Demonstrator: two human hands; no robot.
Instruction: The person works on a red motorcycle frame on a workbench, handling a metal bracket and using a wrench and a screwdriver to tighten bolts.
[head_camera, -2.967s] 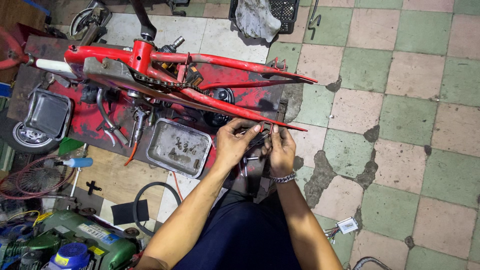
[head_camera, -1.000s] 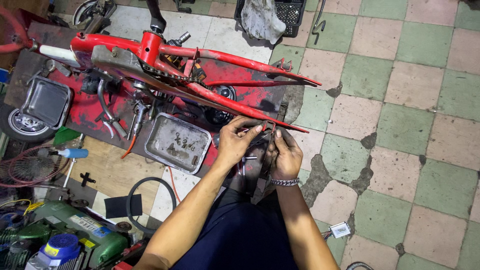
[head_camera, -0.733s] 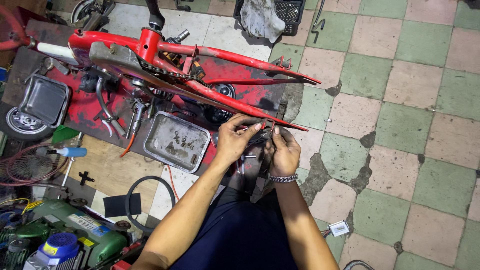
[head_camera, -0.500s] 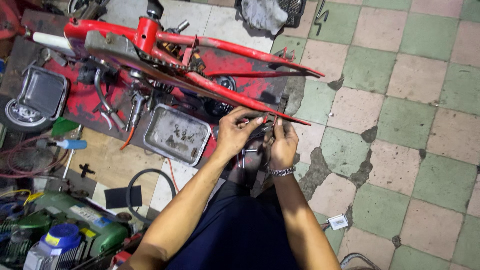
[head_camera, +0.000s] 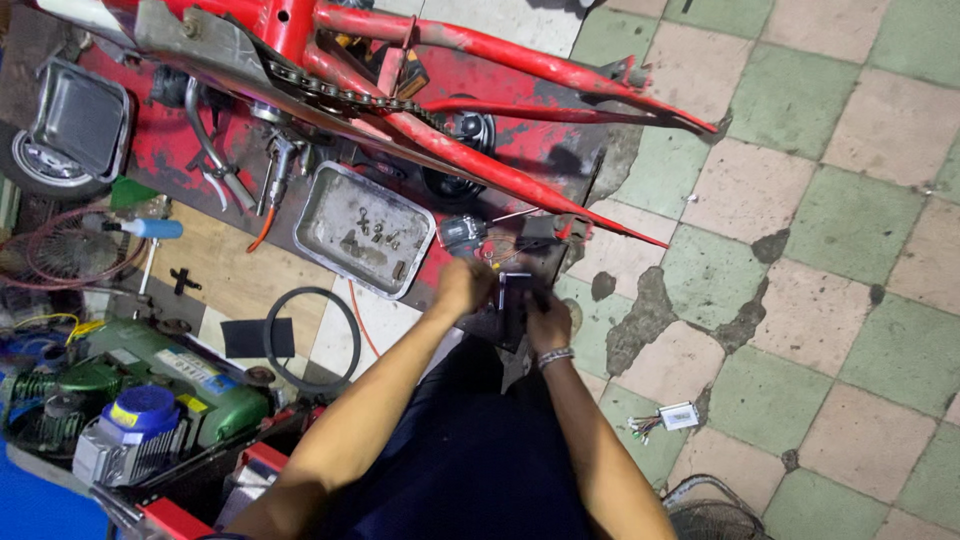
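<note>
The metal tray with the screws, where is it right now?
In the head view, the metal tray lies left of the left hand, below the red frame.

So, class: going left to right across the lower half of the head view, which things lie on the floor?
Green motor → black rubber ring → left hand → right hand → small grey box with wires.

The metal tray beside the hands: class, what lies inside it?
The metal tray holds a few small dark parts, likely screws or bolts, scattered on its grimy bottom. Nothing covers it; the parts are too small to identify.
</note>
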